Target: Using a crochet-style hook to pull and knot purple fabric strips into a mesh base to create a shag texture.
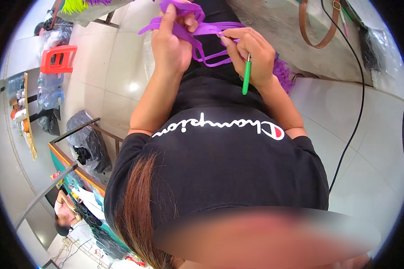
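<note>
My left hand (173, 42) is at the top centre, closed on a bundle of flat purple straps (208, 28). Loops of the strap hang below it, in front of my dark trousers. To the right, my right hand (256, 51) pinches one part of the strap between thumb and forefinger. Tucked in its other fingers is a small tool with a green handle (246, 78) and a thin metal shaft. The handle points down toward me; the tool's tip is hidden by my fingers, so its exact kind does not show.
Purple fringed material (283, 74) lies beside my right forearm. A brown belt-like strap (318, 45) hangs at upper right, near a black cable (362, 89) running down to the floor. At left are a red plastic stool (58, 59), bagged goods (92, 139) and another person (66, 208).
</note>
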Demonstrator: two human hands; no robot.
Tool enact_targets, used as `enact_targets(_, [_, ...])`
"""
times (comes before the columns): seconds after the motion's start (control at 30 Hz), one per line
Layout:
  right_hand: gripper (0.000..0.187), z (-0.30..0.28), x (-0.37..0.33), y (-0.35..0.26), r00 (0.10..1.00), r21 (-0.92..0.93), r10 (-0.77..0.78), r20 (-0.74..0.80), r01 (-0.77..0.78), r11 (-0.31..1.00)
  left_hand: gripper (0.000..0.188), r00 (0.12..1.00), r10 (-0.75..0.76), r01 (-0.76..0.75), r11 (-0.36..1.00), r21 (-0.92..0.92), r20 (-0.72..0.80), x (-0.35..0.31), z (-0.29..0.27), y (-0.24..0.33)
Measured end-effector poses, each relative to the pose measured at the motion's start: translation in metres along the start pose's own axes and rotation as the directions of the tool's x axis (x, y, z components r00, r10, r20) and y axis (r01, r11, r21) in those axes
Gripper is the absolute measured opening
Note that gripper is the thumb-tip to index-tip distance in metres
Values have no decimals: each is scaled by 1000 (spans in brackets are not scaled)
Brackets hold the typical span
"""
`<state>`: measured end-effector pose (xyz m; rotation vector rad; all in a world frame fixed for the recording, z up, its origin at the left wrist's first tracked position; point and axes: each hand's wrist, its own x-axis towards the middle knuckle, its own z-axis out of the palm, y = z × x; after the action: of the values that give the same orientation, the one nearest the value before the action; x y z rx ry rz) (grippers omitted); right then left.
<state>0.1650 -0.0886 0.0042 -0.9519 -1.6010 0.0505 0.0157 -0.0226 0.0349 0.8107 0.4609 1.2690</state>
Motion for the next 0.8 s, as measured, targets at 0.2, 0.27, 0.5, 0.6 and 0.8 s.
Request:
enact_targets(0.2, [38, -11, -3, -3, 983, 43, 178, 45, -180, 983, 30, 998, -7, -16, 921, 388, 57, -8, 11, -5])
enact_targets(0.27, [38, -12, -3, -3, 982, 28, 183, 51, -185, 982, 25, 998, 52, -57, 948, 313, 23, -8, 4, -10])
enact_targets(0.5, [36, -21, -15, 14, 965, -203, 263, 6, -257, 945, 22, 981, 194, -194, 973, 125, 8, -5, 6, -3])
enact_targets(0.6, [25, -41, -29, 30, 942, -265, 332, -50, -333, 905, 22, 978, 209, -207, 976, 59, -20, -1, 1, 4])
enact_targets(0.8, [8, -116, -109, 92, 823, -591, 535, -189, -530, 607, 23, 960, 217, -221, 975, 0, -174, 14, -23, 25])
